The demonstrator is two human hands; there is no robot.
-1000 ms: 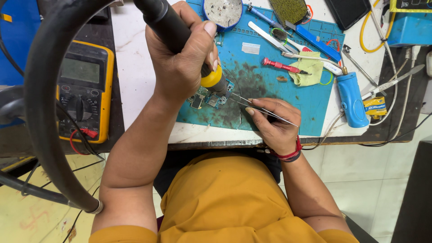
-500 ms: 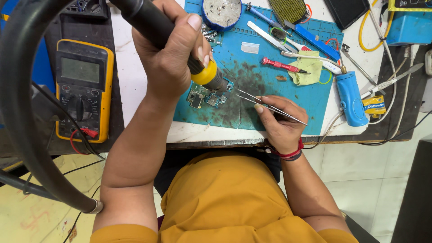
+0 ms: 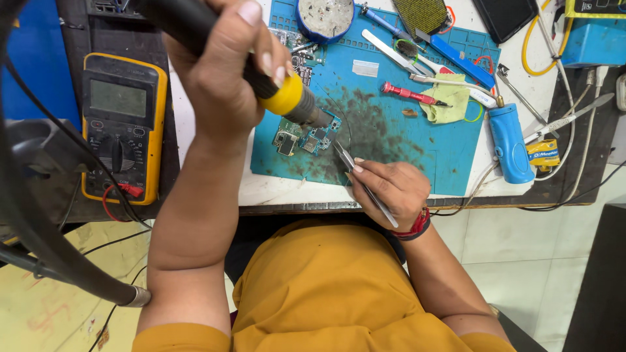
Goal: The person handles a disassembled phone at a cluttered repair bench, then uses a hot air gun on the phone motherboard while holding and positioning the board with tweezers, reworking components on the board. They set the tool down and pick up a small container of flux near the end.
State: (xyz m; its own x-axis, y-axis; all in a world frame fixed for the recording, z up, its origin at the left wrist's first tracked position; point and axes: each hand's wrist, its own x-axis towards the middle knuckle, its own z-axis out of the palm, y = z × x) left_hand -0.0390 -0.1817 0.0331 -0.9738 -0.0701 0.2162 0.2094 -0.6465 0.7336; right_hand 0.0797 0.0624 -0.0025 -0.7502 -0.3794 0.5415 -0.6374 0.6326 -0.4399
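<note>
My left hand (image 3: 225, 78) grips a black hot-air wand with a yellow collar (image 3: 287, 98); its metal nozzle points down at a small green circuit board (image 3: 306, 135) lying on the blue work mat (image 3: 398, 150). My right hand (image 3: 388, 189) holds metal tweezers (image 3: 355, 173), whose tips sit just right of the board, close to its edge. The wand's thick black hose (image 3: 39, 234) curves down the left side of the view.
A yellow multimeter (image 3: 124, 127) lies left of the mat. Behind the board are a round blue tin (image 3: 326, 18), a red screwdriver (image 3: 411, 94), a yellow cloth (image 3: 447, 98), a blue cylindrical tool (image 3: 512, 143), spare tweezers and cables.
The wand's nozzle has stayed over the board while my left hand shifted slightly. The tweezers in my right hand have moved left, nearer the board's edge.
</note>
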